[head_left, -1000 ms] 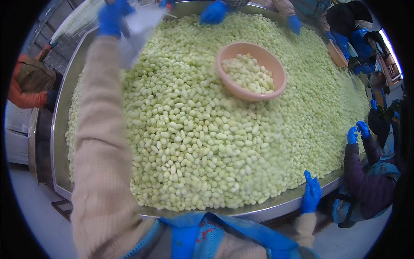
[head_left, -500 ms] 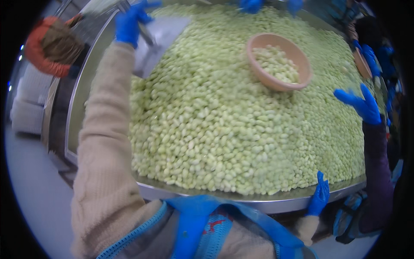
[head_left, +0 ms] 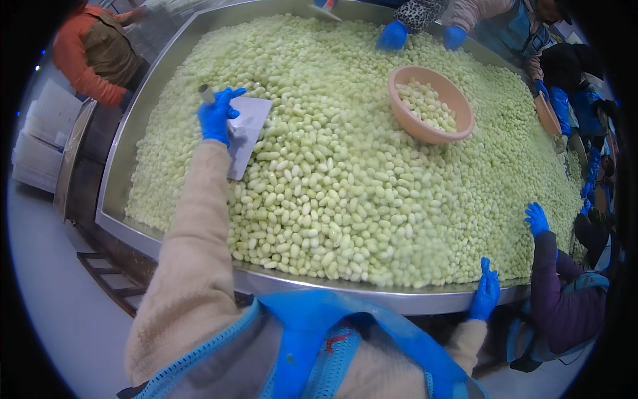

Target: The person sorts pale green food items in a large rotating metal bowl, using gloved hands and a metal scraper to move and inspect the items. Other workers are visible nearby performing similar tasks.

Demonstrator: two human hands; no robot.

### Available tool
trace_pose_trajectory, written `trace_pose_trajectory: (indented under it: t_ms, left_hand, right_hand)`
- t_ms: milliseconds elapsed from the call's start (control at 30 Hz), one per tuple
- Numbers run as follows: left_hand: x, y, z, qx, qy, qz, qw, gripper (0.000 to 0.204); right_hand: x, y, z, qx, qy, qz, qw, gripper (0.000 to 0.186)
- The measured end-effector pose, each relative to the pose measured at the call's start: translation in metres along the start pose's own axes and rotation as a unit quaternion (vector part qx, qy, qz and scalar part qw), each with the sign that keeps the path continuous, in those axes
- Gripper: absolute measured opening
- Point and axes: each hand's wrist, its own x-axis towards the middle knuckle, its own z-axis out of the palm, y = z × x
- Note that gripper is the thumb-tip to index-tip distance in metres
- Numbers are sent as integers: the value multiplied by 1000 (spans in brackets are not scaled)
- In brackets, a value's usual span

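My left hand point(head_left: 216, 121), in a blue glove, is closed round the handle of a scraper with a flat pale metal blade point(head_left: 250, 133). The bare end of its tube handle sticks out past my hand. The blade stands against a heap of pale green oval pieces, bean-like in shape point(head_left: 332, 206), at its left part. My right hand point(head_left: 486, 292), also blue-gloved, is at the near rim of the big metal tray point(head_left: 425, 304), fingers stretched out, holding nothing.
A pink bowl point(head_left: 458, 100) with more pale pieces rests on the heap. Co-workers' gloved hands point(head_left: 393, 36) reach in at the far side, and another hand point(head_left: 537, 219) at the right. White stacked trays point(head_left: 50, 126) and a person in orange point(head_left: 83, 53) stand left.
My left hand has drawn the scraper nearer to me. The view has shifted, showing more of the far side. A co-worker's hand at the right is now lower, by the heap.
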Motion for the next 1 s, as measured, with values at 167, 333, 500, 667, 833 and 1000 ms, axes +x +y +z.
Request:
trace_pose_trajectory:
  t_ms: [167, 333, 500, 667, 833, 1000]
  left_hand:
    - [19, 55, -4, -73, -24, 63, 995, 16]
    - [55, 195, -37, -59, -80, 268, 958, 17]
    - [-29, 109, -48, 28, -25, 165, 986, 23]
    - [-94, 2, -31, 9, 94, -66, 993, 20]
    - [-71, 41, -59, -91, 98, 5, 991, 20]
    - [-1, 193, -121, -85, 45, 220, 971, 20]
  right_hand:
    - [-2, 6, 2, -16, -14, 4, 1000, 36]
    - [-5, 7, 4, 8, -22, 12, 1000, 38]
    - [-5, 15, 4, 32, -25, 2, 999, 38]
    - [-7, 11, 6, 64, -17, 25, 998, 38]
    - [-1, 14, 14, 65, -14, 13, 998, 38]
    - [-6, 18, 7, 51, -36, 16, 998, 36]
